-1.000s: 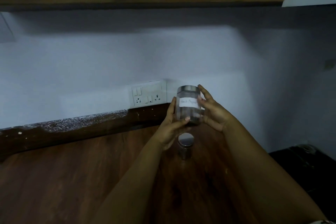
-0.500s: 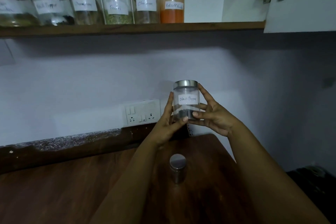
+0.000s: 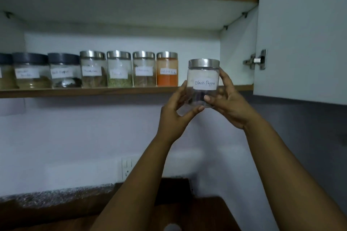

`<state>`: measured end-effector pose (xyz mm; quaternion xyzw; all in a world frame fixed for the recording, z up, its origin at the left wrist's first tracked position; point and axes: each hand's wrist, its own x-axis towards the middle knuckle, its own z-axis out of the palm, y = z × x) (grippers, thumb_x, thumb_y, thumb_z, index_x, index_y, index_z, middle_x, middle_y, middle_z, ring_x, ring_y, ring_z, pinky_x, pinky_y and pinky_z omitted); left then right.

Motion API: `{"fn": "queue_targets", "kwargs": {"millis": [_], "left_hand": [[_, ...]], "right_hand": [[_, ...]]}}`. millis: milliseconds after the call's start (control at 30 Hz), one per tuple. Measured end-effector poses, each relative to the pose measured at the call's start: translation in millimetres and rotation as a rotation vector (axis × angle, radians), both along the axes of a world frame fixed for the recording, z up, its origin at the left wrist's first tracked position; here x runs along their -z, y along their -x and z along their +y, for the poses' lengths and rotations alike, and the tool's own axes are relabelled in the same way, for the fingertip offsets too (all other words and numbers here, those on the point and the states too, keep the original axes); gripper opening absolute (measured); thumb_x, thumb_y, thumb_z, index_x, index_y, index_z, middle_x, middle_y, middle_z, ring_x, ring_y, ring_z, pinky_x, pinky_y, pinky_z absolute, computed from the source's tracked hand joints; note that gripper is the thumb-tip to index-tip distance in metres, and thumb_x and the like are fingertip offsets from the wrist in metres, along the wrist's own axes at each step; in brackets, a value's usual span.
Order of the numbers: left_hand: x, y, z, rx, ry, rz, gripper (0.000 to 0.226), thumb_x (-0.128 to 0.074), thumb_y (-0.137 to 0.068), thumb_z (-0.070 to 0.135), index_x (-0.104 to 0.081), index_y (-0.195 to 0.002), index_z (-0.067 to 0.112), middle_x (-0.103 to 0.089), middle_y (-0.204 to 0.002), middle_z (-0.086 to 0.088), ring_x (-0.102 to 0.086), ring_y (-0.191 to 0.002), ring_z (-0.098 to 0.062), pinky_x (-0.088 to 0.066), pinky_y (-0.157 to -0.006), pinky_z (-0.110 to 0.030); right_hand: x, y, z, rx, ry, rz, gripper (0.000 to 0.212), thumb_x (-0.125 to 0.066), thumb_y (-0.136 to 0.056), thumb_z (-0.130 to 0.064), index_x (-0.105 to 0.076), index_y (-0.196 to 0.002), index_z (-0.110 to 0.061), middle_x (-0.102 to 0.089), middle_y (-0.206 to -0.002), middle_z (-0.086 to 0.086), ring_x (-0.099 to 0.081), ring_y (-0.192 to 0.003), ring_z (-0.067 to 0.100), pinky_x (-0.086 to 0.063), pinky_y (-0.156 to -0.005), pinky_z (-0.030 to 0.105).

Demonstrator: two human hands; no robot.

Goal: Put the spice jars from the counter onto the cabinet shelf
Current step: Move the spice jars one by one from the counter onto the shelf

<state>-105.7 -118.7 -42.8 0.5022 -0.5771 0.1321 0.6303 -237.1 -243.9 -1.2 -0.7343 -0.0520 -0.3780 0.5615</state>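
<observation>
While the Black Pepper jar (image 3: 203, 82) is held in the air in front of the shelf (image 3: 93, 92), nothing supports it from below except the fingers. The left hand (image 3: 177, 114) grips its lower left side, with the thumb curled across the front near the base, and the right hand (image 3: 228, 99) grips the right side, with fingers curled around the back and the thumb pressing on the front under the label. Both hands are closed on the jar; neither holds anything else. The jar stands upright, its steel lid at about the height of the lids in the row, and its base appears lower than the shelf edge.

I think the first danger is this height. If the jar goes forward now, its base could hit the front edge of the shelf and tip backward out of the fingers. The glass looks smooth, and the grip is mostly by fingertips, so a slip is possible.

The second danger is the orange jar (image 3: 167, 69), the last of the row, just to the left of the free place. A sideways push could knock it against its neighbours. On the right, the cabinet wall (image 3: 236, 47) and the open door (image 3: 300, 33) with its hinge (image 3: 256, 60) leave limited room for the right hand.

1 more jar lid (image 3: 171, 228) shows at the bottom, on the counter (image 3: 187, 212).
</observation>
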Motion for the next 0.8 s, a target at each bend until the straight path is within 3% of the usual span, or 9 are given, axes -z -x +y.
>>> {"fn": "queue_targets", "kwargs": {"millis": [133,233,300,400,500,633,800], "left_hand": [[-48.9,-8.1,-16.4,-0.232,0.015,-0.141,0.074,-0.073,-0.082,0.04,-0.038,-0.146,0.026,-0.053,-0.136,0.012,-0.053,-0.118,0.001,-0.044,-0.103,-0.025],[-65.2,-22.9,-32.8,-0.615,-0.033,-0.29,0.072,-0.067,-0.081,0.055,-0.044,-0.142,0.023,-0.06,-0.131,0.008,-0.05,-0.126,-0.01,-0.023,-0.112,-0.039],[-65.4,-35.1,-40.3,-0.735,-0.02,-0.259,0.066,-0.069,-0.078,0.054,-0.052,-0.132,0.02,-0.066,-0.12,0.006,-0.056,-0.118,-0.014,-0.027,-0.104,-0.038],[-53.3,-57.9,-46.2,-0.882,0.119,-0.242,0.031,-0.069,-0.086,0.039,-0.059,-0.1,0.013,-0.066,-0.094,0.0,-0.062,-0.091,-0.022,-0.038,-0.088,-0.037],[-41.0,-75.5,-51.6,-0.984,0.167,-0.36,0.027,-0.06,-0.093,0.035,-0.055,-0.079,0.013,-0.059,-0.077,-0.001,-0.056,-0.074,-0.022,-0.042,-0.078,-0.037],[-36.9,-84.6,-58.0,-1.016,0.22,-0.432,0.027,-0.06,-0.093,0.033,-0.054,-0.076,0.013,-0.055,-0.075,-0.002,-0.052,-0.072,-0.02,-0.039,-0.077,-0.033],[-35.2,-88.6,-60.3,-1.046,0.241,-0.46,0.031,-0.052,-0.096,0.036,-0.054,-0.075,0.013,-0.054,-0.074,-0.001,-0.05,-0.071,-0.02,-0.033,-0.077,-0.029]], "right_hand": [[-50.4,-12.3,-21.2,0.037,0.094,0.04,0.11,-0.081,-0.07,-0.026,-0.01,-0.148,-0.053,-0.052,-0.138,0.011,-0.058,-0.123,0.02,-0.045,-0.104,0.045],[-74.2,-26.7,-42.6,0.122,0.191,0.147,0.114,-0.081,-0.072,-0.025,-0.001,-0.152,-0.043,-0.053,-0.138,0.009,-0.057,-0.123,0.018,-0.041,-0.109,0.045],[-84.2,-37.3,-55.5,0.152,0.221,0.254,0.115,-0.08,-0.076,-0.02,0.004,-0.153,-0.039,-0.051,-0.138,0.01,-0.055,-0.125,0.022,-0.035,-0.113,0.045],[-93.7,-52.1,-69.0,0.201,0.213,0.371,0.113,-0.078,-0.08,-0.012,0.004,-0.154,-0.033,-0.052,-0.132,0.011,-0.052,-0.125,0.025,-0.036,-0.112,0.043],[-98.6,-65.5,-74.6,0.215,0.209,0.432,0.106,-0.077,-0.08,-0.006,-0.005,-0.154,-0.025,-0.054,-0.124,0.009,-0.053,-0.12,0.024,-0.045,-0.103,0.036],[-100.8,-80.2,-81.7,0.161,0.173,0.458,0.1,-0.076,-0.079,-0.002,-0.012,-0.152,-0.024,-0.06,-0.11,0.002,-0.06,-0.103,0.017,-0.051,-0.089,0.031],[-101.4,-94.2,-92.4,0.138,0.163,0.477,0.105,-0.078,-0.077,-0.002,-0.012,-0.154,-0.027,-0.062,-0.116,0.009,-0.056,-0.119,0.027,-0.043,-0.106,0.042]]}}
